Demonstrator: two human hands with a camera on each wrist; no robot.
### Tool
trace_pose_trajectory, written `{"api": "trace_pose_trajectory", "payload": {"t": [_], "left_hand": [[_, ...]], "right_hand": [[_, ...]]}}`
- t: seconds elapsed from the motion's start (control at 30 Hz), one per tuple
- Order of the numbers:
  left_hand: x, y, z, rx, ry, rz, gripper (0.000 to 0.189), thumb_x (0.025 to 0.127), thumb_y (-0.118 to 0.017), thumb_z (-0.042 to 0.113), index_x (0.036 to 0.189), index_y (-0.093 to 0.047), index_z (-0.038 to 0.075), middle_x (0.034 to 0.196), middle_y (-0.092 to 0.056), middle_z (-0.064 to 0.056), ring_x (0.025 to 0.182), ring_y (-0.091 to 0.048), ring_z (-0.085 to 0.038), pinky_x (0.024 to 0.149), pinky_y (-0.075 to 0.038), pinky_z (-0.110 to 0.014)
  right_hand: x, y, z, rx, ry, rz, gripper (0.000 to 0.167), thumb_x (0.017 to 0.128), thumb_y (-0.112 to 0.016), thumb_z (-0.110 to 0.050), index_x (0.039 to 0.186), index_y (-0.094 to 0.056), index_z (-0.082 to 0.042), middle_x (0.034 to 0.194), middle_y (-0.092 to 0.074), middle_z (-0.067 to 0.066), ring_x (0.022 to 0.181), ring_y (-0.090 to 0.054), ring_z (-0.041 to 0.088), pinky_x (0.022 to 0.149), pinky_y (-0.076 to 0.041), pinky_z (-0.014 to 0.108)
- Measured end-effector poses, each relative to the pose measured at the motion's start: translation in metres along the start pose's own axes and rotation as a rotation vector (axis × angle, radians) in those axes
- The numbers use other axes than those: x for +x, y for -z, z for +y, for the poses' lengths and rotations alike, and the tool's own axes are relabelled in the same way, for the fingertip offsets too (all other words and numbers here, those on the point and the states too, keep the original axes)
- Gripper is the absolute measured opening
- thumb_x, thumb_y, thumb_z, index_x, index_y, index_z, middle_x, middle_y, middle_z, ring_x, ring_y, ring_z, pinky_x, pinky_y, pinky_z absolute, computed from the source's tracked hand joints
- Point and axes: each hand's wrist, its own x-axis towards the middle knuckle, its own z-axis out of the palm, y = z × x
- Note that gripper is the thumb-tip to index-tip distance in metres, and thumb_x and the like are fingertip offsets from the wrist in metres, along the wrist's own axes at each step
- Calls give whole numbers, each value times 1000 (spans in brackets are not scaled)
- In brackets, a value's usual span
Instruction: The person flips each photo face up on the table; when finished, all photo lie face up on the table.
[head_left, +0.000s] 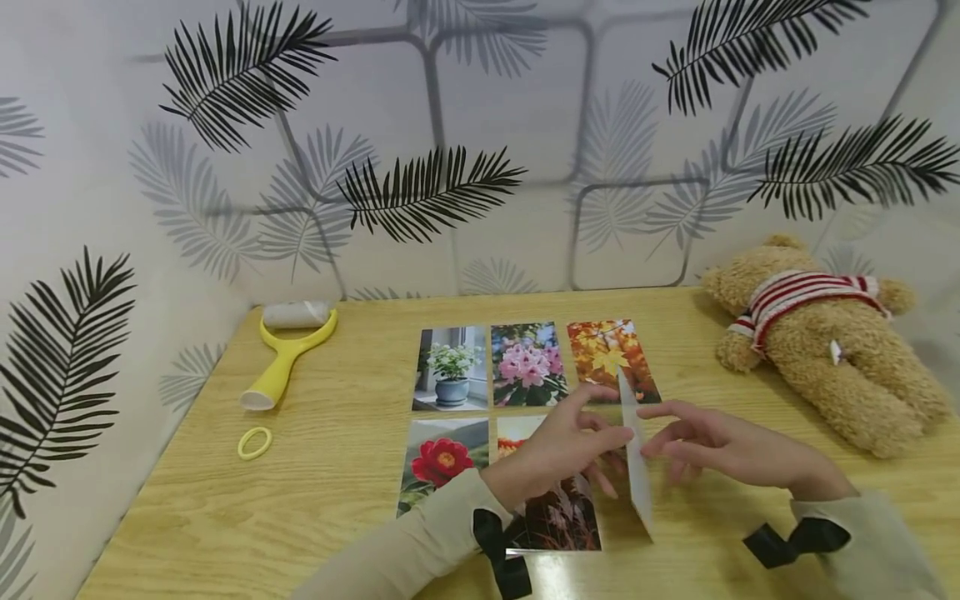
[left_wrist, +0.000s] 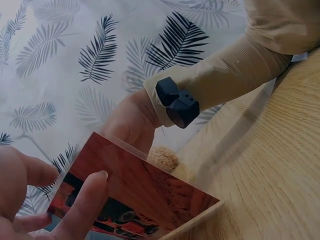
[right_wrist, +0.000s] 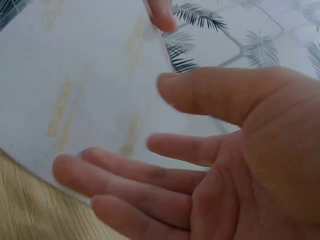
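Observation:
A photo card [left_wrist: 145,185], its picture showing a dark red scene with a red vehicle, stands on edge over the table between my two hands. My left hand [head_left: 558,450] holds it from the picture side, thumb against the print and a finger at its far edge. The card's white back [right_wrist: 100,75], streaked with yellow, faces my right hand [head_left: 720,442]. That hand's fingers are spread and loosely bent close beside the back. Under and left of my left hand lie a red flower card [head_left: 442,462] and a dark grass card [head_left: 562,517], partly covered by hand and sleeve.
Behind them lie a potted plant card [head_left: 452,371], a pink flower card [head_left: 527,362] and an autumn leaf card [head_left: 611,354]. A yellow-handled lint roller [head_left: 285,358] and a yellow ring [head_left: 255,443] lie at left. A teddy bear [head_left: 825,342] lies at right, near the patterned wall.

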Motion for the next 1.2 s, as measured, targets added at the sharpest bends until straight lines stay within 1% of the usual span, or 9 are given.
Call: {"api": "trace_pose_trajectory", "payload": {"t": [0.17, 0.3, 0.47, 0.57, 0.63, 0.7, 0.9, 1.03, 1.2], "left_hand": [[1, -2, -3, 21, -25, -35, 43, 98, -57, 17, 139, -43, 16, 100, -62, -14, 72, -68, -30, 67, -57, -51], [3, -2, -8, 89, -63, -57, 38, 101, -49, 13, 139, -46, 12, 107, -65, -16, 85, -68, -36, 74, -57, -44], [4, -1, -16, 275, -99, -109, 33, 99, -53, 13, 132, -55, 11, 113, -65, -11, 84, -67, -15, 72, -55, -27], [2, -3, -20, 407, -158, -172, 30, 98, -55, 14, 127, -59, 9, 115, -64, -7, 87, -62, -2, 72, -52, -20], [2, -4, -22, 486, -204, -211, 28, 97, -57, 14, 124, -61, 6, 118, -62, -9, 89, -58, 1, 74, -50, -16], [2, -6, -24, 565, -240, -242, 28, 97, -57, 13, 124, -61, 5, 119, -59, -10, 94, -57, -1, 76, -50, -14], [1, -10, -29, 942, -374, -364, 30, 98, -54, 19, 126, -60, 12, 141, -47, -6, 125, -47, -9, 98, -40, -15], [-1, -13, -32, 1166, -426, -479, 36, 98, -54, 28, 133, -56, 19, 154, -31, -6, 141, -32, -12, 111, -28, -19], [-5, -17, -35, 1338, -423, -514, 44, 98, -53, 33, 141, -49, 27, 158, -24, -5, 144, -25, -13, 117, -22, -32]], "right_hand": [[1, -3, -6, -16, 53, 30, 55, 104, -32, -2, 152, -6, -1, 120, -64, 15, 87, -69, 26, 72, -54, 35], [0, -3, -12, -9, 55, 31, 64, 105, -29, -2, 154, 12, -8, 123, -60, 23, 88, -68, 23, 73, -55, 36], [-1, -5, -17, -59, 23, 75, 75, 104, -36, -4, 153, 18, -18, 131, -42, 38, 92, -66, 12, 74, -54, 31], [-2, -6, -19, -133, 7, 96, 74, 103, -40, -6, 155, 11, -15, 135, -41, 36, 98, -64, 8, 76, -53, 26], [-4, -4, -20, -199, -17, 83, 67, 103, -40, -8, 156, 2, -9, 126, -51, 29, 91, -63, 2, 74, -52, 23], [-9, -1, -20, -254, -45, 60, 60, 104, -40, -9, 154, -8, -1, 111, -59, 20, 77, -58, -3, 65, -48, 21], [-21, 8, -17, -351, -94, -14, 52, 101, -47, -10, 144, -29, 14, 107, -63, 10, 73, -52, -6, 59, -45, 20], [-25, 12, -17, -270, -146, -90, 53, 99, -52, -11, 140, -34, 17, 87, -65, 3, 51, -50, 0, 48, -43, 21], [-25, 13, -12, -173, -212, -151, 53, 98, -54, -10, 138, -36, 18, 70, -66, 6, 42, -57, 14, 42, -47, 28]]}}
